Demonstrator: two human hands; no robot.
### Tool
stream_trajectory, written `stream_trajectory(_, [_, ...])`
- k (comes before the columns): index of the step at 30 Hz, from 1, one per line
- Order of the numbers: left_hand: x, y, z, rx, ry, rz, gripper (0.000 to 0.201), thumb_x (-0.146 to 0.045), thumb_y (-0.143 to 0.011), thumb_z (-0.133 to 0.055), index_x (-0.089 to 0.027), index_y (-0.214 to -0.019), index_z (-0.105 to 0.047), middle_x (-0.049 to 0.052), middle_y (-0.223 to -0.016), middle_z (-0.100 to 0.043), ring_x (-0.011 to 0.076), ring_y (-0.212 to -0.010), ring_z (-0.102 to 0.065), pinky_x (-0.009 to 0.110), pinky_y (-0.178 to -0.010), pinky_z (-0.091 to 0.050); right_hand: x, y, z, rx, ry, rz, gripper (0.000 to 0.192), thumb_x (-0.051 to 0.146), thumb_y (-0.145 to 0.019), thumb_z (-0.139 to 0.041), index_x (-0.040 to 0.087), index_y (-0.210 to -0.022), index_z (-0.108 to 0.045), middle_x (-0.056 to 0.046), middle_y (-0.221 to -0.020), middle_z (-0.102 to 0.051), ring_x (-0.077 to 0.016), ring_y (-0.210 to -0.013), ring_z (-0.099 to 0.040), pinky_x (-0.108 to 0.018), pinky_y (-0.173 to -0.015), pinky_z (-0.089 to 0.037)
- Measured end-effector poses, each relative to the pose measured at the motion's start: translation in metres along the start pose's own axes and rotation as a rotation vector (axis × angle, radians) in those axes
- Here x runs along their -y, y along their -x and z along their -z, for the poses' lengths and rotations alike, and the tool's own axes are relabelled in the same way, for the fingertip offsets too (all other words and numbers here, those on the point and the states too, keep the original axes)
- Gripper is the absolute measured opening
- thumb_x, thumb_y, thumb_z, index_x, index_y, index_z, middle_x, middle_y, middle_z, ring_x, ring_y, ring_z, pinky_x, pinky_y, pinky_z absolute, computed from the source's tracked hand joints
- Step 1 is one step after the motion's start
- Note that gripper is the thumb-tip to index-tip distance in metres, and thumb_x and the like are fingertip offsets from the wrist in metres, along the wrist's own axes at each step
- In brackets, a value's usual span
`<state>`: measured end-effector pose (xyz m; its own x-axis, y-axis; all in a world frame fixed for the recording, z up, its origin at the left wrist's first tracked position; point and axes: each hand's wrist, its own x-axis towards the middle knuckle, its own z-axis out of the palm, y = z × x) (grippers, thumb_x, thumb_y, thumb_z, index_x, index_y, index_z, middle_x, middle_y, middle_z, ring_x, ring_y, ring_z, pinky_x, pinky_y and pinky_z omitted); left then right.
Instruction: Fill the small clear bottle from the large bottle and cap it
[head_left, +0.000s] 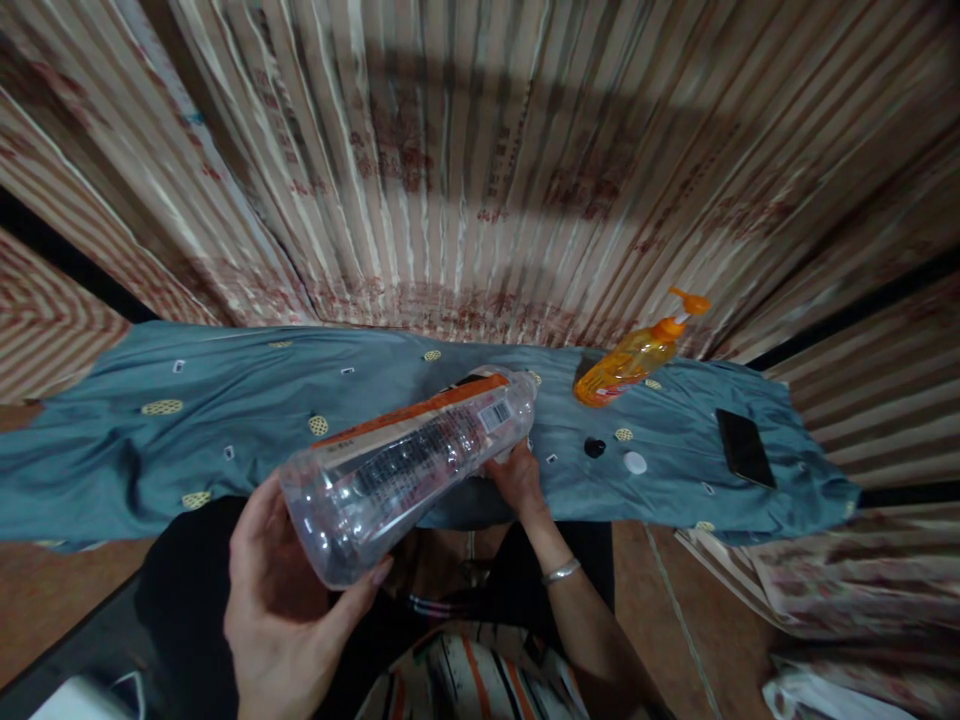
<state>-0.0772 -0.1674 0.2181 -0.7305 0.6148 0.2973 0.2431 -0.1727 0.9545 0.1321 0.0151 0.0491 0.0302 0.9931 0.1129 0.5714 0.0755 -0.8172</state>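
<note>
The left hand cups the base of a clear plastic bottle, its grip half open: palm under the bottom, thumb up one side and fingertips curled round the other. The right hand meets the same bottle near its neck end, fingers closed about the narrower part; how tightly it grips cannot be told, since the bottle hides most of the fingers. A silver bracelet sits on the right wrist.

The bottle lies tilted, base toward the camera and neck pointing away, held in the air over the near edge of the blue cloth. It looks empty. Its label has an orange band along the upper side, a block of dark small print too blurred to read, and a barcode on a white patch near the neck end. No brand name can be made out.

Beyond the bottle's neck, to the right, an orange pump bottle stands on the blue cloth, with a strip of label at its foot that cannot be read. Between it and the right hand lie a small black cap and a white cap, just beside each other. Farther right of those, a dark phone lies flat on the cloth, screen dark. Printed striped curtains hang behind the cloth.
</note>
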Motion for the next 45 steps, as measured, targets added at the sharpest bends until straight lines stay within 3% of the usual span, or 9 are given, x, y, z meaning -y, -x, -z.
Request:
stream_trajectory(6, [0.006,0.003,0.002,0.015,0.018,0.003,0.096,-0.030,-0.059,-0.112,-0.037,-0.150,-0.079,0.009,-0.153,-0.081,0.0428,-0.139,-0.080,0.053,-0.111,-0.074,-0.011,0.000,-0.003,-0.017,-0.002,0.047,0.056,0.039,-0.088,-0.087,0.017,-0.136,-0.071,-0.025,-0.127,-0.088,-0.0441,-0.122,-0.087,-0.063,-0.105,-0.073])
stream_trajectory(14, [0.013,0.004,0.007,0.046,0.037,0.014,0.101,-0.029,-0.059,-0.113,-0.033,-0.153,-0.076,0.013,-0.173,-0.068,0.0417,-0.140,-0.080,0.048,-0.107,-0.074,-0.003,0.000,-0.001,-0.014,-0.011,-0.023,0.059,0.038,-0.083,-0.088,0.015,-0.135,-0.070,-0.026,-0.130,-0.089,-0.0444,-0.125,-0.087,-0.057,-0.107,-0.072])
stream_trajectory(22, [0.008,0.006,-0.001,0.012,0.024,0.003,0.098,-0.034,-0.064,-0.113,-0.032,-0.155,-0.077,0.011,-0.165,-0.074,0.0368,-0.143,-0.078,0.044,-0.115,-0.070,0.001,0.001,-0.001,-0.034,-0.014,-0.002,0.050,0.037,-0.083,-0.087,0.020,-0.127,-0.071,-0.023,-0.124,-0.090,-0.0423,-0.120,-0.089,-0.055,-0.101,-0.073])
stream_trajectory(29, [0.005,0.008,-0.002,-0.002,0.012,0.040,0.098,-0.036,-0.067,-0.112,-0.032,-0.158,-0.076,0.010,-0.165,-0.074,0.0373,-0.147,-0.075,0.045,-0.118,-0.068,-0.005,0.000,-0.001,-0.021,-0.003,0.023,0.053,0.038,-0.083,-0.086,0.019,-0.130,-0.071,-0.025,-0.128,-0.089,-0.0439,-0.121,-0.087,-0.062,-0.105,-0.073])
stream_trajectory(35, [0.008,0.003,0.003,0.036,0.016,0.013,0.098,-0.034,-0.063,-0.113,-0.033,-0.154,-0.078,0.010,-0.153,-0.082,0.0365,-0.140,-0.081,0.041,-0.108,-0.072,-0.004,0.000,-0.001,-0.004,-0.004,-0.021,0.055,0.037,-0.081,-0.085,0.018,-0.131,-0.070,-0.027,-0.127,-0.088,-0.0454,-0.123,-0.087,-0.064,-0.107,-0.072])
stream_trajectory(45, [0.003,0.007,0.002,-0.026,-0.005,0.071,0.093,-0.038,-0.066,-0.112,-0.032,-0.153,-0.080,0.012,-0.155,-0.081,0.0410,-0.143,-0.079,0.048,-0.112,-0.072,-0.007,0.002,-0.005,0.004,0.001,-0.020,0.059,0.039,-0.081,-0.081,0.013,-0.132,-0.069,-0.031,-0.128,-0.087,-0.0480,-0.123,-0.086,-0.069,-0.108,-0.071])
